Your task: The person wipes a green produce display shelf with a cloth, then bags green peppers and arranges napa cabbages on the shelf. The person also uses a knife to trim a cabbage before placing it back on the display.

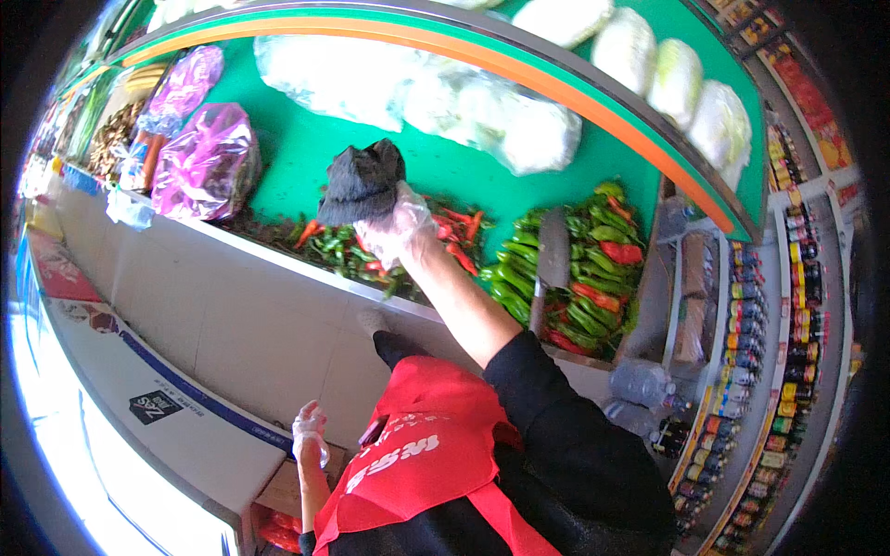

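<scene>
My right hand (pixel 398 226), in a clear plastic glove, grips a bunched black cloth (pixel 363 182). Hand and cloth are above the green surface (pixel 292 153) of the vegetable stand, near its front edge. Below them lie loose green and red peppers (pixel 341 250) with bits of leaf. To the right of my forearm a cleaver (pixel 554 250) rests on a pile of long green and red peppers (pixel 598 278). My left hand (pixel 311 429), also gloved, hangs low at my side beside the red apron (pixel 417 445). Its fingers are loosely bent, with nothing visible in them.
Purple-wrapped produce (pixel 205 163) sits at the stand's left. Clear-bagged vegetables (pixel 480 115) lie at the back, under an upper shelf edge (pixel 445 38) bearing napa cabbages (pixel 674 80). Bottle shelves (pixel 744 333) line the right. A white chest freezer (pixel 188 431) stands left behind me.
</scene>
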Demonstrator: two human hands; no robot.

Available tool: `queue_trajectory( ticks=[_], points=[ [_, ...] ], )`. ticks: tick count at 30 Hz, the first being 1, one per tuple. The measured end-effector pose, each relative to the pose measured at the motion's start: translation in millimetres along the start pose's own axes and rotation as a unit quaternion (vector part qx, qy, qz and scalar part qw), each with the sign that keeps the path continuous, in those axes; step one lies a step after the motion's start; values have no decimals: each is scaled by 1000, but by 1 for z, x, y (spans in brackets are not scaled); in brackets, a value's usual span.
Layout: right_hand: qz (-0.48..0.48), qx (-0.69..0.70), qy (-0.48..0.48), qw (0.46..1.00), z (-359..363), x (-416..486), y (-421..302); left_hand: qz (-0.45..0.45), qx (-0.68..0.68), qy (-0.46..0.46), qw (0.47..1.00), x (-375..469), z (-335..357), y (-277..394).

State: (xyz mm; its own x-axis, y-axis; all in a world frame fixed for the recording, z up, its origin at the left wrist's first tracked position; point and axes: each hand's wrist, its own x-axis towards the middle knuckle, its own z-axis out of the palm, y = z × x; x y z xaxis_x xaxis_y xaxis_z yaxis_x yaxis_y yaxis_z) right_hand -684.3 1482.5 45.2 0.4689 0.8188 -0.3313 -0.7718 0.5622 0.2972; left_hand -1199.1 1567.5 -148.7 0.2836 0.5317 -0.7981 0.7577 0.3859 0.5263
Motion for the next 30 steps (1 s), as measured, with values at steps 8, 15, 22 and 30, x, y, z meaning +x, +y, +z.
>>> queue_trajectory(
  ticks=[8,15,22,30],
  points=[
    [-52,-42,-38,997,-34,-141,-48,153,79,-297,939,-67,196,94],
    [-83,-46,-122,988,-30,-220,-150,143,50,-424,893,-143,366,155],
    [-249,-131,49,958,16,-332,-321,-64,-96,-497,860,-140,449,143],
    [-312,-393,15,865,88,-355,-541,-87,-261,-434,858,-181,509,211]
  ],
)
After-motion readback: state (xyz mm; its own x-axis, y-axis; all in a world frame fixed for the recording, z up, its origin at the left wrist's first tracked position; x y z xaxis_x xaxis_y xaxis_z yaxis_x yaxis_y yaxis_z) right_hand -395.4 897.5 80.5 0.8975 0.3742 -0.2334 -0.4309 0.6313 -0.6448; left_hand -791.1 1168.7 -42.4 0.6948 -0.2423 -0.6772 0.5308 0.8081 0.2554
